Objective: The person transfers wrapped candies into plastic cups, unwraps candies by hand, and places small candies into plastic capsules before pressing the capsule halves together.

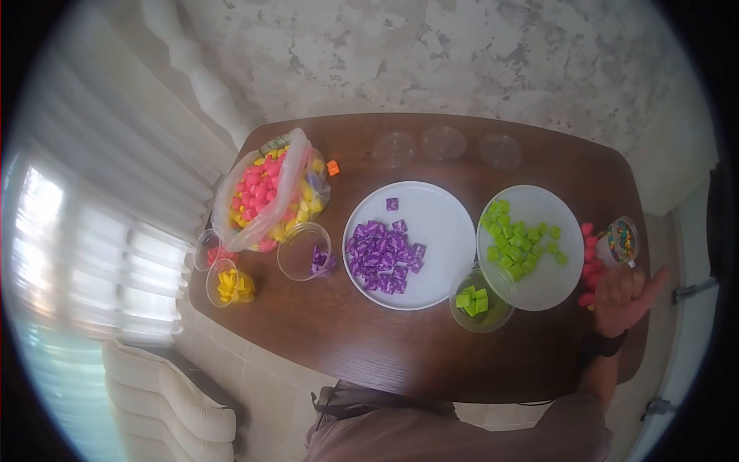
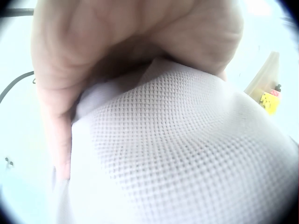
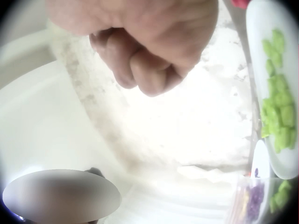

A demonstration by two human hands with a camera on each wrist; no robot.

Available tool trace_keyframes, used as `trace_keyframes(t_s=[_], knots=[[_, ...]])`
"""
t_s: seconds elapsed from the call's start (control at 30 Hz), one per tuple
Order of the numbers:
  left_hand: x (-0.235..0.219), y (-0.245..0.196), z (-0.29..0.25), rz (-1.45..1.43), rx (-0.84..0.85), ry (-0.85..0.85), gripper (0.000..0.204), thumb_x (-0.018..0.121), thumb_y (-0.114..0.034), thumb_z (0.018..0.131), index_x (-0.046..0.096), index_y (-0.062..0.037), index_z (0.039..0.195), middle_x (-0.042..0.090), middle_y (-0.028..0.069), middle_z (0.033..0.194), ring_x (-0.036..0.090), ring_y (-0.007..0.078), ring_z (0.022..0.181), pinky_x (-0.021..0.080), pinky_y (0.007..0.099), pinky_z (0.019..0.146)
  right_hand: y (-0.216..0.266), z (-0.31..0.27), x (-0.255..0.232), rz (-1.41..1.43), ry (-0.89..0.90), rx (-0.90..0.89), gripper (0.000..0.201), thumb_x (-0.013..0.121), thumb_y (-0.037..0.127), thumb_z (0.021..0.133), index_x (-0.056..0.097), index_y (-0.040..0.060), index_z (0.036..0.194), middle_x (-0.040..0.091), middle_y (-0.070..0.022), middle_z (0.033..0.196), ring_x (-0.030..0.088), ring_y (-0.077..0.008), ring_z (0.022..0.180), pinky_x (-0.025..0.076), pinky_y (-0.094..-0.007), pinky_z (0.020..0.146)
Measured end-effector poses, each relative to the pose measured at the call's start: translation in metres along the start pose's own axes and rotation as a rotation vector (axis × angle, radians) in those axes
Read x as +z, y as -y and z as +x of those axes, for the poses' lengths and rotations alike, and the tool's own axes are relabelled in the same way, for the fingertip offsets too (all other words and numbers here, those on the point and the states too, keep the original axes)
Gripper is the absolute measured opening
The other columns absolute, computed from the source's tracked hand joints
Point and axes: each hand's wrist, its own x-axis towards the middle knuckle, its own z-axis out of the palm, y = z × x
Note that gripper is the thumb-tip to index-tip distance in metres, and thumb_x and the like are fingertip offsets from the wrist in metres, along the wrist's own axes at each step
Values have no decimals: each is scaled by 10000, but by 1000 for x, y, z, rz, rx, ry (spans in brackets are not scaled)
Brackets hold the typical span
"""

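Note:
My right hand (image 1: 620, 300) is raised at the right side of the table, its fingers curled in and its thumb pointing out. In the right wrist view nothing shows in the curled fingers (image 3: 152, 77). Closest to it are a row of red-pink balls (image 1: 590, 266) and a clear cup of multicoloured bits (image 1: 622, 239). To its left, green wrapped squares (image 1: 523, 242) lie on a white plate (image 1: 554, 289). The left hand (image 2: 135, 23), outside the head view, lies against pale waffle-textured fabric (image 2: 177, 135), with one finger straight along its edge.
Purple wrapped squares (image 1: 385, 254) lie on another white plate (image 1: 443, 223). A clear bowl of green squares (image 1: 473, 300) overlaps the green plate. Cups of yellow pieces (image 1: 235, 286) and purple pieces (image 1: 321, 260) stand left, by a bulging plastic bag (image 1: 273, 200). Clear containers (image 1: 443, 143) line the back.

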Motion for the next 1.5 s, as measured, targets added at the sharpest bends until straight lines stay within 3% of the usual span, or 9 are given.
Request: trace_keyframes(t_s=[0.4, 0.77, 0.9, 1.03, 1.17, 1.3, 1.37, 1.43, 1.5], knots=[[6, -15, 38, 25, 145, 146, 252, 688, -152, 945, 701, 19, 1130, 733, 91, 904, 702, 178, 826, 548, 311, 764, 36, -24, 116, -182, 163, -323, 611, 550, 421, 1023, 135, 245, 611, 179, 103, 478, 85, -31, 384, 10, -261, 424], [-31, -57, 57, 238, 202, 303, 254, 685, -152, 944, 701, 21, 1130, 735, 98, 903, 705, 184, 827, 548, 314, 765, -2, -97, 117, -333, -104, -475, 637, 584, 547, 990, 244, 198, 580, 279, 87, 464, 145, -26, 358, 35, -260, 426], [-44, -90, 70, 348, 243, 358, 255, 684, -152, 943, 701, 21, 1129, 735, 100, 903, 707, 186, 827, 548, 315, 766, -1, -110, 113, -288, -264, -541, 642, 564, 604, 982, 275, 181, 596, 261, 68, 491, 182, -72, 425, 190, -282, 538], [-49, -128, 87, 472, 291, 434, 256, 682, -152, 942, 701, 22, 1129, 736, 102, 903, 708, 188, 827, 548, 316, 766, 34, -138, 99, -283, -503, -728, 577, 504, 528, 1030, 258, 184, 638, 197, 42, 585, 166, -131, 547, 182, -317, 601], [-39, -154, 102, 616, 307, 596, 257, 681, -152, 942, 701, 23, 1129, 737, 105, 903, 710, 190, 828, 548, 318, 767, 85, -173, 90, -674, -1110, -1010, 518, 479, 414, 1047, 262, 178, 641, 137, 28, 604, 161, -147, 554, 179, -336, 575], [-19, -173, 112, 714, 345, 725, 258, 680, -153, 941, 700, 24, 1129, 737, 107, 902, 711, 192, 828, 548, 319, 767, 164, -270, 48, -1162, -1541, -1157, 473, 551, 306, 1020, 337, 175, 619, 283, 6, 537, 302, -163, 507, 273, -376, 514], [-7, -183, 116, 739, 385, 763, 259, 679, -153, 941, 700, 24, 1129, 738, 108, 902, 712, 193, 828, 548, 320, 767, 203, -361, 10, -1939, -1796, -844, 432, 625, 327, 972, 552, 76, 628, 478, -74, 528, 474, -218, 519, 389, -435, 522], [5, -189, 117, 758, 418, 796, 259, 679, -153, 941, 700, 24, 1129, 738, 109, 902, 712, 194, 828, 548, 320, 767, 194, -399, -8, -2121, -2292, -485, 495, 694, 412, 886, 675, -52, 716, 599, -186, 583, 570, -293, 577, 471, -477, 610], [17, -190, 113, 755, 445, 811, 260, 678, -153, 940, 700, 25, 1129, 738, 111, 902, 713, 195, 828, 548, 321, 768, 167, -428, -1, -1998, -2447, -69, 576, 735, 474, 797, 673, -95, 729, 620, -262, 631, 580, -350, 601, 491, -502, 675]])
